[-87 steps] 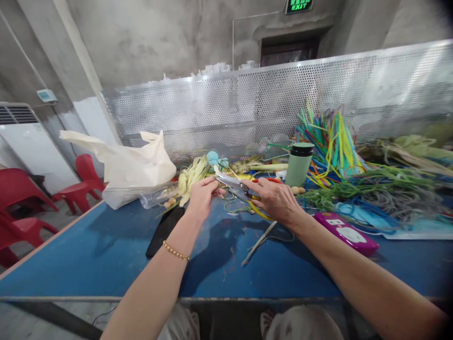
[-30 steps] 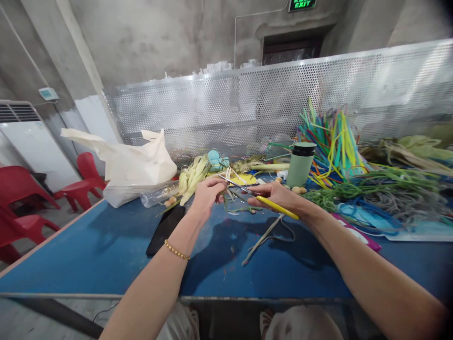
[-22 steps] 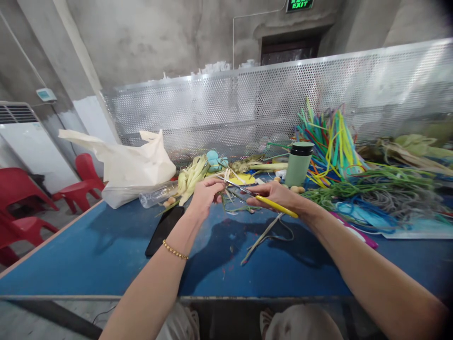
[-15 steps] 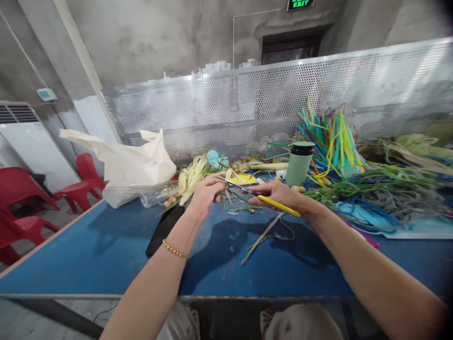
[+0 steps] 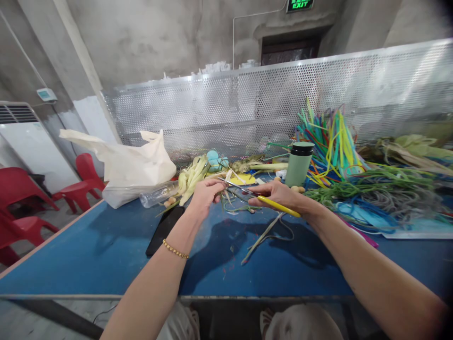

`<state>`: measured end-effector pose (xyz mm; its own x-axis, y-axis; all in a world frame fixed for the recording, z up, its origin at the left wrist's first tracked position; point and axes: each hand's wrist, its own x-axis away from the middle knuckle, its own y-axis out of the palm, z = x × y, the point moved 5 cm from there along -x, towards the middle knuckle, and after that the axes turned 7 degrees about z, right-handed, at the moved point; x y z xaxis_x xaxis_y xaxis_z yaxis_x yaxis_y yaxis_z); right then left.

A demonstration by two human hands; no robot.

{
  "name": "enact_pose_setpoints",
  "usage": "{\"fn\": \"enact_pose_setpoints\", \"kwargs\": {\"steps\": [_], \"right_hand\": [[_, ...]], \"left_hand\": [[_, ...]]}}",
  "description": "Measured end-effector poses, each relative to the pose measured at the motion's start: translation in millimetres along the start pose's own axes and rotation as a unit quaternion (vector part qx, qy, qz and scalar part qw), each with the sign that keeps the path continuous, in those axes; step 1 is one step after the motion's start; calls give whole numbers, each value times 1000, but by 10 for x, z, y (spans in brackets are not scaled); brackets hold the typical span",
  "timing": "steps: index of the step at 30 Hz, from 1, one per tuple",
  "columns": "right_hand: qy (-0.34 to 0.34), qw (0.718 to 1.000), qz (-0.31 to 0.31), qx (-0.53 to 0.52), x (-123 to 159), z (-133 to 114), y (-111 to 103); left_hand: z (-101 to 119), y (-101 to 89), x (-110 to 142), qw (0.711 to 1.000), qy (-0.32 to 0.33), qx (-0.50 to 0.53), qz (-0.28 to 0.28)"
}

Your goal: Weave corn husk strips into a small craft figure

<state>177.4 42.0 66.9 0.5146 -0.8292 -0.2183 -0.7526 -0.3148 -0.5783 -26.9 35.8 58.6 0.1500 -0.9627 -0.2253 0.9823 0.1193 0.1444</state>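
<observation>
My right hand (image 5: pixel 278 194) is closed on a pair of scissors with yellow handles (image 5: pixel 279 206). Their metal blades point left, toward my left hand (image 5: pixel 208 192). The fingers of my left hand are pinched together near the blade tips; what they hold is too small to make out. Below and between the hands, thin greenish strips (image 5: pixel 264 238) lie on the blue table (image 5: pixel 106 257). Just beyond my left hand is a bunch of pale husks (image 5: pixel 193 177). A green cup with a black lid (image 5: pixel 299 165) stands behind my right hand.
A white plastic bag (image 5: pixel 138 170) and a clear bottle (image 5: pixel 155 196) sit at the left. A dark phone (image 5: pixel 164 231) lies beside my left forearm. Colourful strips (image 5: pixel 336 146) and green cords (image 5: pixel 368 184) are heaped at the right. Behind stands a perforated metal panel (image 5: pixel 212 113).
</observation>
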Motion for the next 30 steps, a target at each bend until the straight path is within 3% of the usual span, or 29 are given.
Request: {"fn": "enact_pose_setpoints", "kwargs": {"steps": [5,9,12,14,17,20,24,30], "right_hand": [[-15,999,14,25,3,-44,14],[-29,988,115,100,-63,42,-104],[-36,948,194,252,-118,186,-241],[3,912,210,351,-143,317,-309],[75,878,188,434,-154,497,-352],[107,867,144,465,-154,607,-321],[99,859,105,491,-140,675,-246],[73,859,74,502,-103,652,-251]], "left_hand": [[-16,-13,-7,1000,-3,1,-4],[-70,-24,-34,999,-26,28,-14],[-88,-1,-42,996,-37,67,-44],[-76,15,-34,994,-37,84,-55],[-59,28,-14,993,-43,95,-51],[-63,19,-11,994,-45,89,-34],[-86,-3,-27,996,-40,80,-10],[-86,70,36,987,-85,128,-37]]}}
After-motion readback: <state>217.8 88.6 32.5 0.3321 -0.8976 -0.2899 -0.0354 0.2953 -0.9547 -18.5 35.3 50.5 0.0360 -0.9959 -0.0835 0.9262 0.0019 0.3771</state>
